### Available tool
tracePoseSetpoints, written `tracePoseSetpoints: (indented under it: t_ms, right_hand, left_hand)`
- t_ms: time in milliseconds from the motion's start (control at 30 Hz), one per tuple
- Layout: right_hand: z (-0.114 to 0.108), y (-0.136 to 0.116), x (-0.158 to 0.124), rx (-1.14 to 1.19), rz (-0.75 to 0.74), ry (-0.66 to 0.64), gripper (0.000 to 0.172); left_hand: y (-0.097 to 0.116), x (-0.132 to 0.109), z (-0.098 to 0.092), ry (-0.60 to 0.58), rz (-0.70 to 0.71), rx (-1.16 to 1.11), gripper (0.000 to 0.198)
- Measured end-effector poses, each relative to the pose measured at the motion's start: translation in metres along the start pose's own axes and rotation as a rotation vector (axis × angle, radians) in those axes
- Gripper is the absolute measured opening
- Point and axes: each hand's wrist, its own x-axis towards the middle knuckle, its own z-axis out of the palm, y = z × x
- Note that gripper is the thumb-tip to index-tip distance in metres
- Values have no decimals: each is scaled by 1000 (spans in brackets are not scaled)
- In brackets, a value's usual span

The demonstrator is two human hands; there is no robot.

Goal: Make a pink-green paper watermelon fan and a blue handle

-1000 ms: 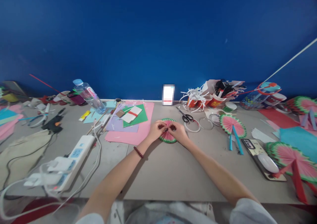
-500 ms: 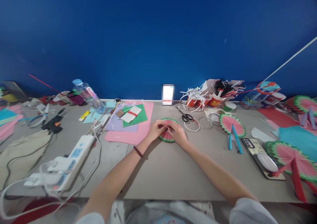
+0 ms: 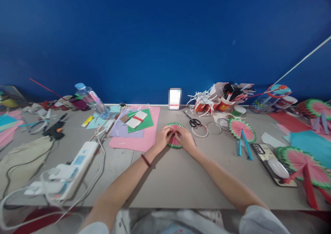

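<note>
A power strip (image 3: 77,165) is lying at the table's left, with pink paper sheets (image 3: 139,137) further in. The left hand (image 3: 162,137) and right hand (image 3: 185,139) are pinching together over the centre of a round pleated watermelon paper fan (image 3: 175,134) on the grey table (image 3: 168,179). Black scissors (image 3: 192,121) are sitting just right.

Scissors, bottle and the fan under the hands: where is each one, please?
Scissors (image 3: 194,123), head view, on the black handles.
Bottle (image 3: 92,100), head view, on the middle of its body.
Fan (image 3: 175,126), head view, on the far pleated edge.
</note>
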Motion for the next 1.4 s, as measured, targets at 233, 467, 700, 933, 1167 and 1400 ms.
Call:
tracePoseSetpoints:
  t_ms: [233,467,700,933,1167,1400]
  right_hand:
    - [-4,-1,4,-72,12,-74,11]
    - [-12,6,6,117,-11,-146,13]
    - [-20,3,7,326,46,-178,12]
    - [-23,0,8,336,80,-184,4]
    - [-24,5,10,298,3,-185,12]
    - [-24,10,11,329,33,-172,16]
  left_hand:
    - [5,-6,0,-20,94,145,17]
    - [12,-5,-4,-62,85,127,18]
    - [2,4,-8,-108,-98,-121,9]
    - [-5,6,-7,-150,-142,-161,6]
    - [-10,8,-6,-145,-156,-227,7]
    - [-14,8,-5,-121,-150,-229,6]
